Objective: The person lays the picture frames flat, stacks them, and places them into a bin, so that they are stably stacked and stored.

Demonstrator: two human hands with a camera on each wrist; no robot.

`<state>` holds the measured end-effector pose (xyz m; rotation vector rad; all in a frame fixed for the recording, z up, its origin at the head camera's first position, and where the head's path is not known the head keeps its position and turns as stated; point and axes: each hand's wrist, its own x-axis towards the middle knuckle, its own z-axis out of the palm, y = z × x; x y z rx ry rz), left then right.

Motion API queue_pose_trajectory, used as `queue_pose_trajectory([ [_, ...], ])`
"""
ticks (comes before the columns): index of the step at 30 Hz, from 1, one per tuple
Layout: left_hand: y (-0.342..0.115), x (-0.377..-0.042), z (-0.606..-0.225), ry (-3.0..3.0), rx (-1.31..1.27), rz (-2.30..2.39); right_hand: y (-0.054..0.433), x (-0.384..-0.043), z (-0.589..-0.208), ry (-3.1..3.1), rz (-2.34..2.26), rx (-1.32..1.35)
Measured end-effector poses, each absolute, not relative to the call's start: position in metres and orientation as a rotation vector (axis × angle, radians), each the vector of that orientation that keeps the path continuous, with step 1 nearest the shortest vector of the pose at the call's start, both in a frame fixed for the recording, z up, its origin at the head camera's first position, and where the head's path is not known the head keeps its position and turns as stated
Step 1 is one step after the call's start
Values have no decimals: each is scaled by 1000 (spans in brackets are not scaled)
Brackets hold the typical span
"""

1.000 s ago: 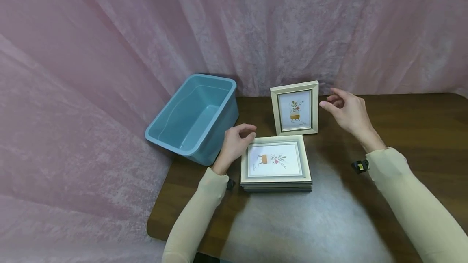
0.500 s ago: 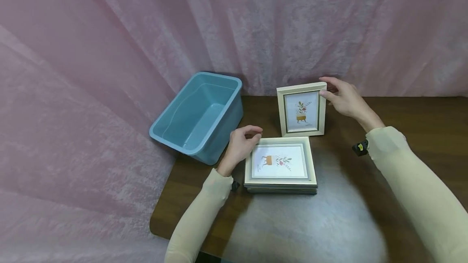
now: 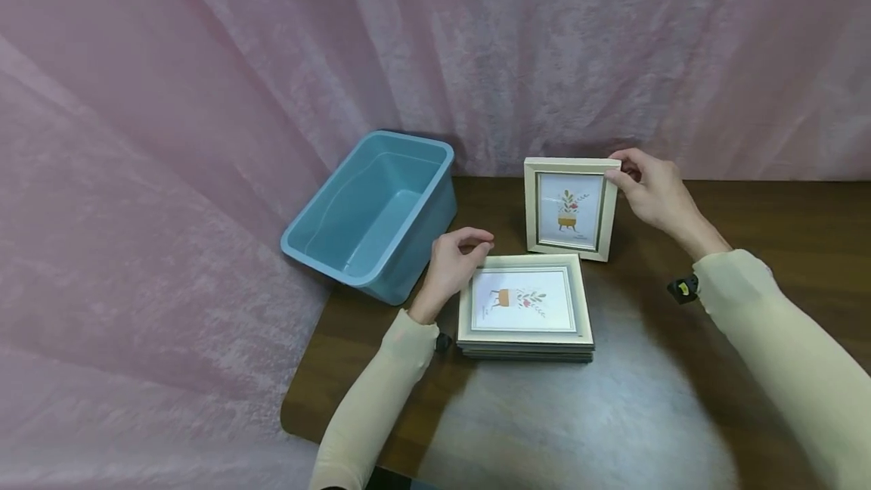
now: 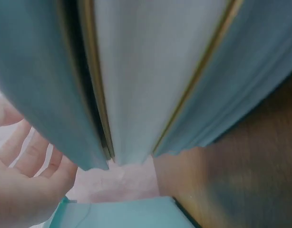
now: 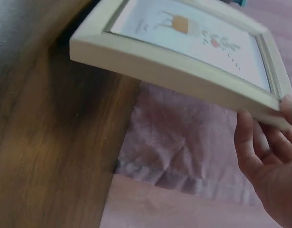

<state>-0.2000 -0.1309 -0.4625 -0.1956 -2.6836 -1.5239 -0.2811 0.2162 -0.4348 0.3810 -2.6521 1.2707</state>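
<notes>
A cream picture frame (image 3: 571, 166) with a flower-pot print stands upright behind a stack of similar frames (image 3: 525, 339). My right hand (image 3: 656, 191) pinches its upper right corner, thumb on the front and fingers behind; the right wrist view shows this grip on the frame (image 5: 174, 76) up close. At the far left corner of the stack is my left hand (image 3: 452, 263), its fingers loosely bent and holding nothing. In the left wrist view the hand (image 4: 32, 171) lies beside the frame edges (image 4: 141, 85); whether it touches them I cannot tell.
An open blue plastic bin (image 3: 408, 240) stands left of the stack near the back of the wooden table (image 3: 762, 225). Pink curtain (image 3: 544, 44) hangs behind the table and down its left side. The table's rounded left corner (image 3: 299, 414) lies near my left forearm.
My right hand has reached the standing frame and taken its upper corner. The frame has turned slightly, its right side coming nearer. The left hand stays beside the stack; the view has shifted a little.
</notes>
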Motion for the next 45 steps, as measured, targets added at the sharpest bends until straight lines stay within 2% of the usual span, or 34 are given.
queue_pose_trajectory([
  [7, -127, -203, -461, -2685, -227, -1540, 222, -262, -425, -2499, 1239, 300],
  [16, -124, -206, -460, -2633, -294, -1579, 233, -241, -399, -2263, 1465, 254],
  [24, -120, -200, -450, -2650, -484, -1611, 237, -216, -380, -2192, 1593, 146],
  [33, -117, -190, -438, -2575, -643, -1814, 233, -194, -377, -1791, 2165, 169],
  [45, -117, -187, -436, -2500, -614, -2052, 231, -173, -390, -1670, 2432, 113],
])
